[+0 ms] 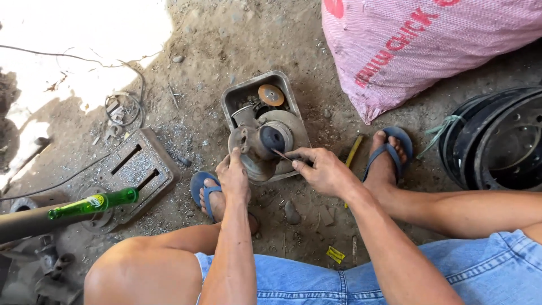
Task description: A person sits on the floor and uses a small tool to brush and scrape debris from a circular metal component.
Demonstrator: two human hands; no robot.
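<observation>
Both hands down on the rusty hub assembly (261, 148), dead ahead between the feet on the dirt floor (214, 51). Left hand (234, 176) laid against the near-left flank of the hub, fingers partly curled round its edge, steadying rather than gripping hard. Right hand (320, 169) pinched shut on a thin metal pick (280, 154), tip angled up and left toward the dark centre bore (273, 138). Pick's long axis running from the right hand's fingertips diagonally toward the bore, tip just short of or touching its rim; too small to tell which. Hub seated on the brake disc (291, 125), itself propped over a grey metal tray (237, 93) holding an orange grinding disc (271, 95). Right hand nearer the bore, left hand nearer the body's outer edge. Green glass bottle (93, 203) lying well off to the left, beside a slotted steel plate (138, 166). Yellow-handled tool (354, 149) on the ground just right of the right hand, near the right sandal (389, 152).
</observation>
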